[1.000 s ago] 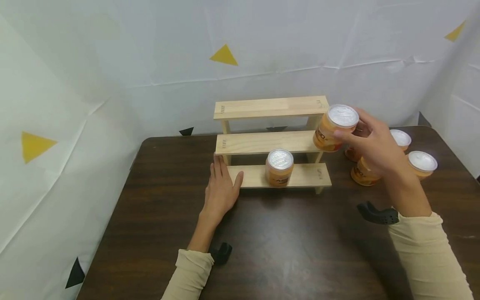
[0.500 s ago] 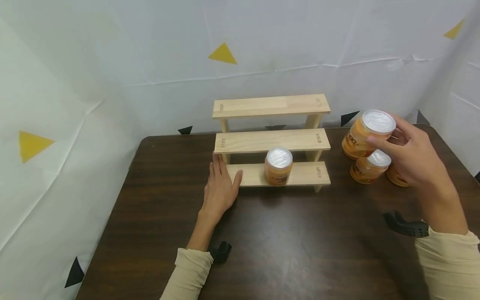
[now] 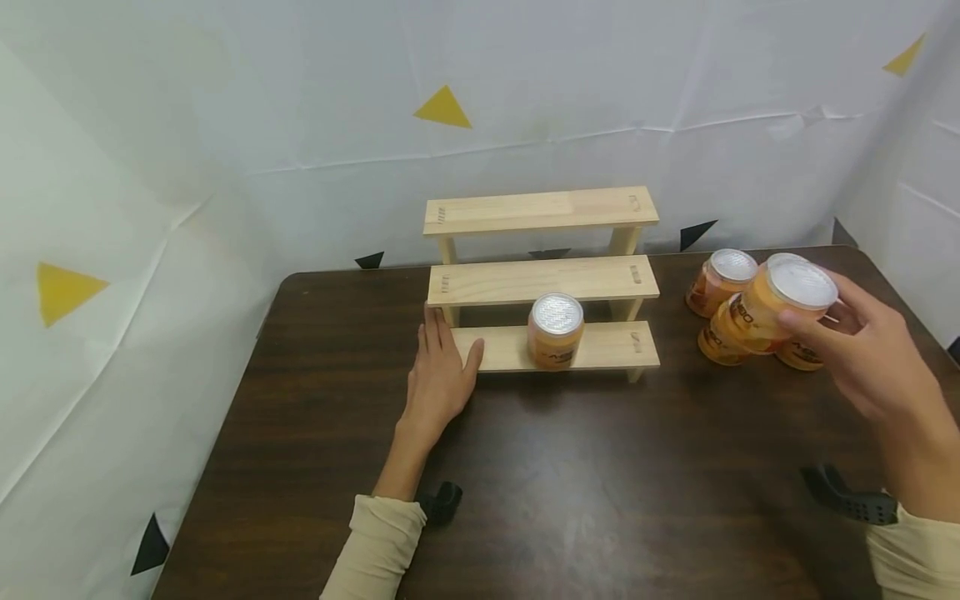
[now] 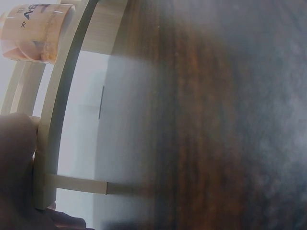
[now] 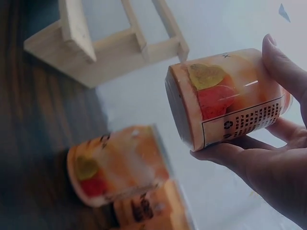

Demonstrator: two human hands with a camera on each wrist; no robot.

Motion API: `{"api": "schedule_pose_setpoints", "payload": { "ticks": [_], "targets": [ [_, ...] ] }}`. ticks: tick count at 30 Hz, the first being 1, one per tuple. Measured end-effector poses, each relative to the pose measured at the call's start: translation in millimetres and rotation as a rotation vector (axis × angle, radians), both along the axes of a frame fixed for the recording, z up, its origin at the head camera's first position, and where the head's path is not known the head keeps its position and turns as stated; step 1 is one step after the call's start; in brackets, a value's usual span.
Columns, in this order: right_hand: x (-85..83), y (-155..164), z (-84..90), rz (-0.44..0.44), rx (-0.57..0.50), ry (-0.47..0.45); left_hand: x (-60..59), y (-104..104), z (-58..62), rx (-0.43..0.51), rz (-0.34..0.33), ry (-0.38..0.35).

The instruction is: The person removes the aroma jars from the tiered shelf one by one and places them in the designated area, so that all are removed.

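Note:
My right hand (image 3: 862, 350) grips an orange jar (image 3: 780, 307) with a silver lid, tilted and held in the air above the other jars (image 3: 722, 282) at the table's right. In the right wrist view the held jar (image 5: 225, 98) shows its fruit label, with fingers (image 5: 283, 62) curled round it. A three-step wooden shelf (image 3: 542, 279) stands at the back middle. One orange jar (image 3: 556, 331) sits on its lowest step. My left hand (image 3: 440, 375) lies flat on the table, fingers touching the lowest step's left end (image 4: 45, 158).
The dark wooden table (image 3: 570, 475) carries a cluster of orange jars (image 3: 750, 333) at the right, near the edge. White sheets with yellow and black triangles wall the back and sides. Black wrist mounts (image 3: 847, 500) show by both sleeves.
My right hand has carried the jar from beside the shelf's right end away to the right and lower, over the cluster of jars. The left hand has not moved.

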State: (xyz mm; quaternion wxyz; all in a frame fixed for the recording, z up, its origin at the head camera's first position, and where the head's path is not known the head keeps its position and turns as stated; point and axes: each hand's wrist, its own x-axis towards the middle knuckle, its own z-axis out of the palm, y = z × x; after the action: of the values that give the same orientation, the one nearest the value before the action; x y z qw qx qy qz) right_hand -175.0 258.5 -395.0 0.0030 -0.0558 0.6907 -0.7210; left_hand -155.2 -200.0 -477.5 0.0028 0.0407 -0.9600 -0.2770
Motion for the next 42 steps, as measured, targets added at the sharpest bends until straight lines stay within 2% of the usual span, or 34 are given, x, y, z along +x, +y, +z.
{"api": "schedule_pose_setpoints", "payload": {
  "ticks": [12, 16, 24, 27, 34, 42],
  "targets": [
    [14.1, 17, -11.3, -0.082, -0.010, -0.001, -0.5, 0, 1.3, -0.003, -0.014, 0.010],
    [18.4, 21, -13.1, -0.076, -0.026, 0.019, 0.8, 0, 0.4, 0.000, -0.017, 0.010],
    [26.1, 28, -18.3, -0.093, 0.012, 0.010, 1.0, 0, 0.0, 0.002, -0.006, 0.012],
    [28.8, 31, -21.8, -0.102, 0.002, -0.002, 0.4, -1, 0.4, -0.003, -0.009, 0.004],
    [35.5, 35, -36.4, -0.095, 0.093, -0.070, -0.1, -1, 1.2, -0.004, -0.008, -0.015],
    [39.8, 34, -53.9, -0.059, 0.046, -0.145, 0.2, 0, 1.8, -0.001, -0.001, -0.022]
  ]
}}
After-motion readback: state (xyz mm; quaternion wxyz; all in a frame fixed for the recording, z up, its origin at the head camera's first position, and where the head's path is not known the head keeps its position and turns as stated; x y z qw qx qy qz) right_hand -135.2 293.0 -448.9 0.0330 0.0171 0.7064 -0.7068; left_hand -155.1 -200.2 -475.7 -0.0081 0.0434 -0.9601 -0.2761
